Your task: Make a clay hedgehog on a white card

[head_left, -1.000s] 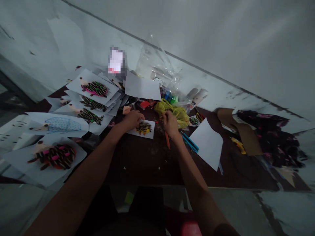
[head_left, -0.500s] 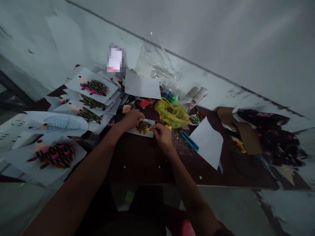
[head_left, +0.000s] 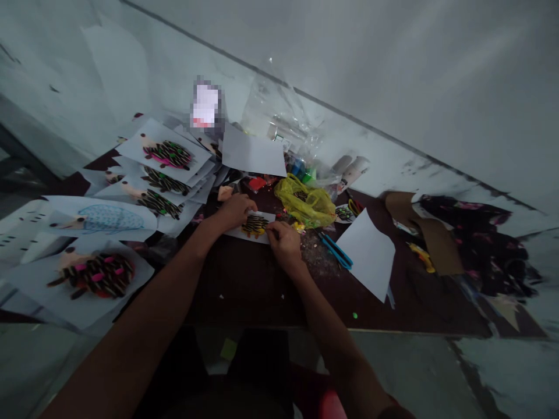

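A small white card [head_left: 236,234] lies on the dark table, bearing a hedgehog figure [head_left: 255,224] with dark striped spines and a yellow body. Over the card's upper left part, my left hand [head_left: 236,210] bends its fingers and holds it down. My right hand [head_left: 286,244] is closed in a pinch at the card's right end, its fingertips touching the hedgehog's edge. Whatever lies between those fingertips is too small to make out. Just beyond my right hand sits a crumpled yellow plastic bag [head_left: 310,203], with blue-handled scissors [head_left: 336,251] to its lower right.
Stacked sheets with hedgehog figures [head_left: 168,154] cover the left side. A blank white sheet [head_left: 369,256] lies right of the scissors. Behind are another white sheet [head_left: 253,154], a clear plastic bag [head_left: 279,110] and the wall. Dark flowered cloth [head_left: 484,244] lies far right.
My right hand has shifted slightly left, its fingertips closer in on the hedgehog's right end. The left hand stays in place on the card.
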A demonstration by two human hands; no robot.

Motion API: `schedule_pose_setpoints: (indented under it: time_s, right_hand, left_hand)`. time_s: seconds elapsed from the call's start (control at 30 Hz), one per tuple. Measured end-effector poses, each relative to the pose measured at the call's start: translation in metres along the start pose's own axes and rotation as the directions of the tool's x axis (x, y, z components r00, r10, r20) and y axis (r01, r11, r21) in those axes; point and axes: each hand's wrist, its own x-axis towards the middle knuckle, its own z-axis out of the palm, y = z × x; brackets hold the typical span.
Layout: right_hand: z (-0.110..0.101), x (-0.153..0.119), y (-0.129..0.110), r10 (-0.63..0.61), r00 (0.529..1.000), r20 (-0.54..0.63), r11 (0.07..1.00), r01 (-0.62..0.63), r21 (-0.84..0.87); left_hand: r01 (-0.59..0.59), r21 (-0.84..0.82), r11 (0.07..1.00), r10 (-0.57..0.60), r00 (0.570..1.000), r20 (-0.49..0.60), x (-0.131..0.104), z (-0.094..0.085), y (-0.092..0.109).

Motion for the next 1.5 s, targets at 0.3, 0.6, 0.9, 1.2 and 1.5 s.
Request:
schedule_pose_setpoints:
  time_s: [0.3,0.6,0.9,1.2,1.5]
  right_hand:
    - [-0.005,0.001,-0.009,-0.023,0.999,0.036,0.999,0.024,-0.036]
    - [-0.004,0.001,-0.01,-0.041,0.998,0.054,0.993,0.047,-0.112]
    - [0.003,0.004,-0.01,-0.025,0.996,0.09,0.981,0.042,-0.19]
    - [-0.006,-0.005,-0.01,-0.039,0.999,0.023,0.977,0.043,-0.211]
    - [-0.038,0.039,0.028,0.079,0.989,-0.125,0.959,-0.109,-0.261]
  left_hand:
    - [0.008,0.034,0.999,-0.008,1.0,0.003,0.0,0.0,0.002]
    - [-0.005,0.028,1.0,0.005,1.0,0.017,0.0,-0.001,0.001]
    - [-0.014,0.021,1.0,0.014,1.0,-0.02,0.001,0.006,-0.005]
    - [-0.004,-0.005,1.0,0.004,1.0,-0.024,0.001,0.005,-0.003]
    - [0.023,-0.008,1.0,-0.022,1.0,0.016,0.001,0.003,-0.001]
